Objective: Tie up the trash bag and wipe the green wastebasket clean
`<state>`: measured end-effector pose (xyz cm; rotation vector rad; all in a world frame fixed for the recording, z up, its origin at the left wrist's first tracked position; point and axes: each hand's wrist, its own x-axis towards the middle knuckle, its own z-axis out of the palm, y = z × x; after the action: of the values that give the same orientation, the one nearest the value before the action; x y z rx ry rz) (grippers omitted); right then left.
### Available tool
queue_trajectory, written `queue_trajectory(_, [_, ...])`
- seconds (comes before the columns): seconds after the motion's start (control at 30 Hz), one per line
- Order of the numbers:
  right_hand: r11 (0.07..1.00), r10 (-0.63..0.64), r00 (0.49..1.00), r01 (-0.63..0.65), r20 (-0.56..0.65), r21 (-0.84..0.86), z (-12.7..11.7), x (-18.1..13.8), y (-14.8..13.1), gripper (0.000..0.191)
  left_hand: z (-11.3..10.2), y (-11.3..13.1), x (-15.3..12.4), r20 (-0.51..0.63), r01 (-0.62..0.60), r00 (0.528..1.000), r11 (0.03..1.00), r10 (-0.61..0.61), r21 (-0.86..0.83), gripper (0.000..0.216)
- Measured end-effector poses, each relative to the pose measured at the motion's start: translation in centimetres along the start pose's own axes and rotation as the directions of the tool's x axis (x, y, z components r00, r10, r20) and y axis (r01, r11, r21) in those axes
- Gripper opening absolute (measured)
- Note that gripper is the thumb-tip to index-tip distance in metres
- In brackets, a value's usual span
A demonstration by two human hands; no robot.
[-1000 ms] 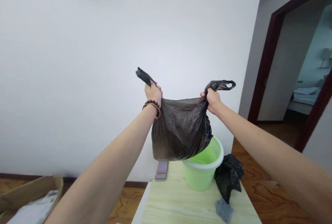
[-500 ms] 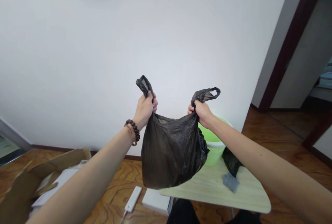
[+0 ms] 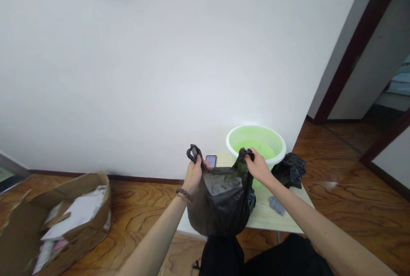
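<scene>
A black plastic bag [image 3: 221,212] hangs between my two hands, its mouth partly open and something pale grey showing inside. My left hand [image 3: 194,174] is closed around the left handle, whose loop sticks up above the fingers. The right handle is gripped in my right hand [image 3: 256,164], close in front of a light green basket [image 3: 278,143] with a white rim. The bag's bottom is just above or against my dark-clothed legs; I cannot tell which. Beyond my left hand, a phone [image 3: 210,161] lies on the small pale wooden table [image 3: 272,222].
Another crumpled black plastic bag [image 3: 293,168] and a grey cloth-like piece [image 3: 277,204] lie on the table's right side. An open cardboard box [image 3: 86,235] with papers stands on the wooden floor at left. A white wall [image 3: 153,75] rises behind the table.
Both hands have lowered the bag toward my legs and come closer together. The bag's mouth now shows its inside. The basket and phone have come into fuller view.
</scene>
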<state>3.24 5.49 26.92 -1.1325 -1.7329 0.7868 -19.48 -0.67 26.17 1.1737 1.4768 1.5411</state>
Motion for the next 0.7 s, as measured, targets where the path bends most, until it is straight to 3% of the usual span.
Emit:
queue_trajectory(0.1, [0.996,0.058,0.997,-0.055,-0.047,0.073,-0.3,0.4,1.0,0.024,-0.5,-1.0,0.6,-0.013,0.003,1.000,1.000,-0.003,0.011,0.050])
queue_trajectory(0.27, [0.903,0.131,0.991,-0.103,-0.040,0.417,0.0,1.8,0.6,0.021,-1.9,-0.7,1.6,-0.027,0.000,1.000,0.997,-0.002,-0.078,0.041])
queue_trajectory(0.43, [0.740,0.165,0.982,-0.188,0.097,0.646,0.5,2.0,0.2,0.023,-2.7,-1.8,0.0,0.180,-0.098,0.980,0.992,0.084,0.075,0.055])
queue_trajectory(0.57, [0.686,0.076,0.978,-0.191,0.192,0.702,0.0,1.3,0.7,0.033,-3.0,-3.3,-1.3,0.299,-0.132,0.952,0.964,0.059,0.230,0.068])
queue_trajectory(0.7, [0.788,-0.101,0.944,-0.116,0.313,0.605,-0.9,0.5,0.9,0.048,-2.8,-4.3,-1.2,0.308,-0.144,0.950,0.945,0.050,0.292,0.072])
